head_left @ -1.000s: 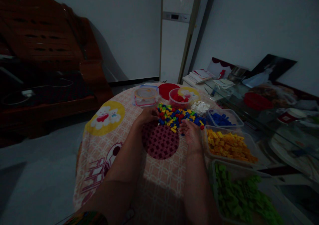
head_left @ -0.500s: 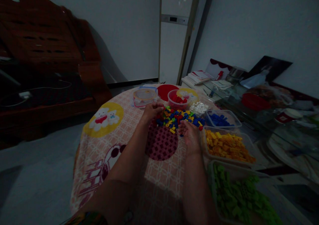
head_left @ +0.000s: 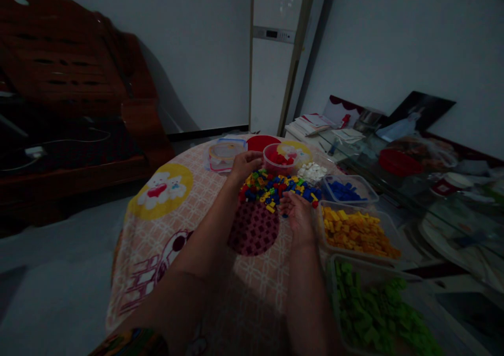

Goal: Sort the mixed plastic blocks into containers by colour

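A patterned sleeve (head_left: pixel 129 344) shows at the lower left as a person works at a cloth-covered desk (head_left: pixel 255 282). Nearest on the right stands a clear box (head_left: pixel 374 271) of green blocks (head_left: pixel 370 309), with yellow blocks (head_left: pixel 354 235) in a second tub (head_left: pixel 388 224) just beyond. The right hand (head_left: pixel 298 209), fingers loosely curled, hovers at the near right side of a mixed pile of small colored blocks (head_left: pixel 271 189) spread across the middle of the desk; whether its grip has a piece cannot be told. Blue blocks (head_left: pixel 342 190) lie in a shallow tray (head_left: pixel 363 186) to the pile's right. The left hand (head_left: pixel 244 166), fingers bent, is over the pile's far left side, its fingertips near a bowl (head_left: pixel 272 169) of red blocks (head_left: pixel 281 159); what its grip holds, if anything, is too dark to see. White blocks (head_left: pixel 311 172) sit right of the bowl, a lidded container (head_left: pixel 226 151) to its left. Beyond are papers (head_left: pixel 311 124), a wooden bench (head_left: pixel 71 88) and a tall white appliance (head_left: pixel 271 83).
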The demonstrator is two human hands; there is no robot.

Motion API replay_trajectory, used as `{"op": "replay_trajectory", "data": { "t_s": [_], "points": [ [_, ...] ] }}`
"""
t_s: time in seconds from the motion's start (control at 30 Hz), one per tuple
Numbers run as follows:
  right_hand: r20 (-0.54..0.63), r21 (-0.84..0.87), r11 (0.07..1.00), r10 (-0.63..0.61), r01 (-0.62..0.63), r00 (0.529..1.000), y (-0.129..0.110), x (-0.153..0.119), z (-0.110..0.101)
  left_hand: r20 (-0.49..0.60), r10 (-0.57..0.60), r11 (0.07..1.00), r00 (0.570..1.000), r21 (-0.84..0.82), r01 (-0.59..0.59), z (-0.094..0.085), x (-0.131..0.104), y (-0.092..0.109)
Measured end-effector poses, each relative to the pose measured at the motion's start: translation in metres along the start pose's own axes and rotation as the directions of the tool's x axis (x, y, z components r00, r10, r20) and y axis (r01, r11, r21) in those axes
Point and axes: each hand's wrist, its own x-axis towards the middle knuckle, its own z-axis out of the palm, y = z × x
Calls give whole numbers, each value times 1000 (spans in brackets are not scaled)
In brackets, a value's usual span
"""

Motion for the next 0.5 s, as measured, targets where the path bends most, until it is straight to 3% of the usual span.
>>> {"op": "replay_trajectory", "data": {
  "t_s": [0.13,0.27,0.4,0.5],
  "points": [
    [-3,-12,1000,13,-13,1000,-1,0,1,-103,-45,994,994,93,54,-32,-20,-13],
    [-2,-21,1000,6,-6,1000,0,0,0,-160,-87,958,983,256,126,-51,-27,-22],
    [-3,-14,1000,-4,4,1000,1,-1,-1,-24,-71,847,997,527,73,-61,-27,-21],
    [2,-11,1000,-11,11,1000,1,-2,0,105,-124,733,987,679,19,-64,-28,-19]
  ]
}}
